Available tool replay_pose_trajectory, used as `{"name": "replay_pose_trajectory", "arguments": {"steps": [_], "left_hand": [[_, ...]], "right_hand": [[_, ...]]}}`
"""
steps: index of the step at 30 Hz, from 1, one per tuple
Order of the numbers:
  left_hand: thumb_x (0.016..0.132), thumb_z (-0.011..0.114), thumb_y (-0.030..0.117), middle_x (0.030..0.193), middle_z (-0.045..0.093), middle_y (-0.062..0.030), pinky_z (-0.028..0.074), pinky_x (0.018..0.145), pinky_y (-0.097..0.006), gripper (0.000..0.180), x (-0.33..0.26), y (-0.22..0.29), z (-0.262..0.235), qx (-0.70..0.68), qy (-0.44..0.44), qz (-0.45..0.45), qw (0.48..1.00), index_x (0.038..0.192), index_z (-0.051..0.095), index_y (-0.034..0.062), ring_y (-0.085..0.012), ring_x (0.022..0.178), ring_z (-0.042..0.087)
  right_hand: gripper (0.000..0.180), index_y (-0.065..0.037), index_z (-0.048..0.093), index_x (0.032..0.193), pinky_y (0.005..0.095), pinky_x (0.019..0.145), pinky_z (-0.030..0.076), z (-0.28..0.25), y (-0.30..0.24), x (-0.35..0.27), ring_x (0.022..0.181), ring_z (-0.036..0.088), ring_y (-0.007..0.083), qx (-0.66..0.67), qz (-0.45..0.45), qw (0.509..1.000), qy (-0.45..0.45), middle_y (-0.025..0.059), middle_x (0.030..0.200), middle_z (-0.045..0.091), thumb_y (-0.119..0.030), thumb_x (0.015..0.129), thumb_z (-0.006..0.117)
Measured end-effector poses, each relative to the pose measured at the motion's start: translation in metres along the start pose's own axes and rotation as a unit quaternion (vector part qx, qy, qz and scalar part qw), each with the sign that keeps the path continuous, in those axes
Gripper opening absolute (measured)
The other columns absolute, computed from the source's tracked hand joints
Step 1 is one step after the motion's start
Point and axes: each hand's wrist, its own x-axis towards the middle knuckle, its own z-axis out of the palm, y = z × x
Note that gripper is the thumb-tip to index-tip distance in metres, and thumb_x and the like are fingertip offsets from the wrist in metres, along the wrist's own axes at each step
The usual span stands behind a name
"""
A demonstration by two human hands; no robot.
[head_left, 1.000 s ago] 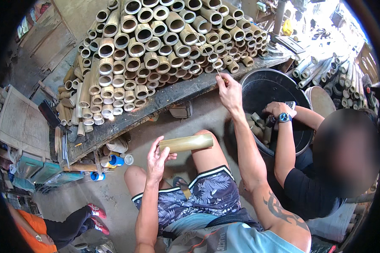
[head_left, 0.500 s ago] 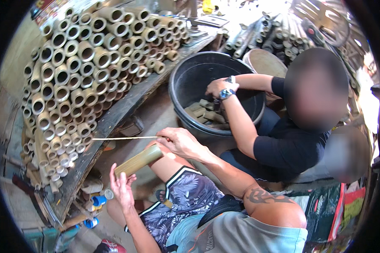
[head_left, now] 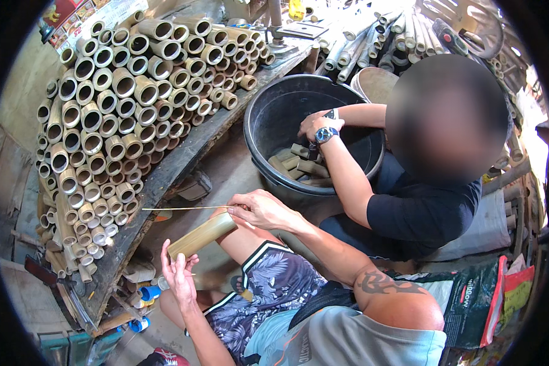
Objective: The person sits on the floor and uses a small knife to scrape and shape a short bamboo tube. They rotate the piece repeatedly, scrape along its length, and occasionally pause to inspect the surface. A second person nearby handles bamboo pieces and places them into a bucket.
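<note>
A short, pale green-tan bamboo tube (head_left: 202, 235) slants upward to the right in front of me, its far end by my knee. My left hand (head_left: 179, 276) grips its near lower end, the thumb on one side and the fingers around the other. Between the pinched fingers of my right hand (head_left: 263, 210) is a thin, light stick (head_left: 186, 208), which points left above the tube without touching it. Part of my left fingers is hidden behind the tube.
A large pile of cut bamboo tubes (head_left: 113, 122) fills a dark wooden bench (head_left: 183, 157) on the left. Across from me, a person in a dark shirt (head_left: 415, 213) reaches into a black tub (head_left: 268, 168) holding bamboo pieces (head_left: 296, 160). Blue-and-white cans (head_left: 141, 323) lie below the bench.
The view has shifted slightly. My left fingers sit closer around the tube's end. The stick's free end has dropped a little, and the other person's head has moved slightly.
</note>
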Motion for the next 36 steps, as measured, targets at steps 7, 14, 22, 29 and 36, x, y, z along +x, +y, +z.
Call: {"name": "replay_pose_trajectory", "arguments": {"steps": [7, 14, 22, 29, 36], "left_hand": [[0.102, 0.063, 0.005, 0.122, 0.065, -0.0125, 0.064, 0.08, -0.036, 0.056, 0.001, -0.005, -0.003, 0.012, 0.002, 0.016, 1.0, 0.154, 0.042, 0.0069, -0.0223, 0.092, 0.073], [0.102, 0.064, 0.008, 0.123, 0.065, -0.0137, 0.062, 0.082, -0.035, 0.058, 0.002, -0.005, -0.007, 0.0, -0.016, 0.007, 1.0, 0.154, 0.039, 0.0039, -0.0203, 0.091, 0.072], [0.103, 0.063, 0.007, 0.123, 0.065, -0.0142, 0.061, 0.083, -0.035, 0.058, 0.003, -0.005, -0.006, 0.003, -0.018, -0.007, 1.0, 0.154, 0.038, 0.0023, -0.0199, 0.091, 0.072], [0.103, 0.061, 0.007, 0.119, 0.067, -0.0134, 0.061, 0.082, -0.035, 0.057, 0.002, -0.004, -0.004, 0.009, -0.02, -0.001, 1.0, 0.155, 0.038, 0.0037, -0.0215, 0.091, 0.072], [0.103, 0.061, 0.008, 0.12, 0.066, -0.0138, 0.062, 0.082, -0.035, 0.056, -0.001, -0.008, -0.006, 0.012, -0.023, 0.006, 1.0, 0.154, 0.038, 0.003, -0.0222, 0.092, 0.072]], "right_hand": [[0.028, -0.001, 0.074, 0.097, 0.0461, 0.069, 0.054, -0.017, -0.004, 0.002, 0.073, 0.067, 0.0389, -0.052, 0.039, 0.998, -0.01, 0.0253, 0.084, 0.069, -0.028, 0.097, 0.068], [0.032, 0.001, 0.076, 0.105, 0.0423, 0.069, 0.051, -0.036, -0.004, 0.009, 0.071, 0.067, 0.0324, -0.068, 0.138, 0.988, 0.008, 0.0212, 0.08, 0.069, -0.03, 0.098, 0.068], [0.024, 0.003, 0.071, 0.111, 0.0306, 0.065, 0.048, -0.014, 0.01, 0.023, 0.068, 0.056, 0.0111, -0.006, 0.093, 0.986, 0.139, 0.0052, 0.075, 0.065, -0.017, 0.1, 0.065], [0.02, 0.002, 0.071, 0.114, 0.03, 0.071, 0.05, -0.014, -0.002, 0.079, 0.074, 0.061, 0.0144, 0.078, 0.012, 0.964, 0.256, 0.0103, 0.089, 0.071, -0.011, 0.101, 0.064], [0.018, 0.003, 0.072, 0.114, 0.0269, 0.066, 0.049, -0.027, -0.033, 0.119, 0.071, 0.06, 0.0118, 0.135, -0.091, 0.909, 0.383, 0.006, 0.083, 0.067, -0.008, 0.102, 0.064]]}}
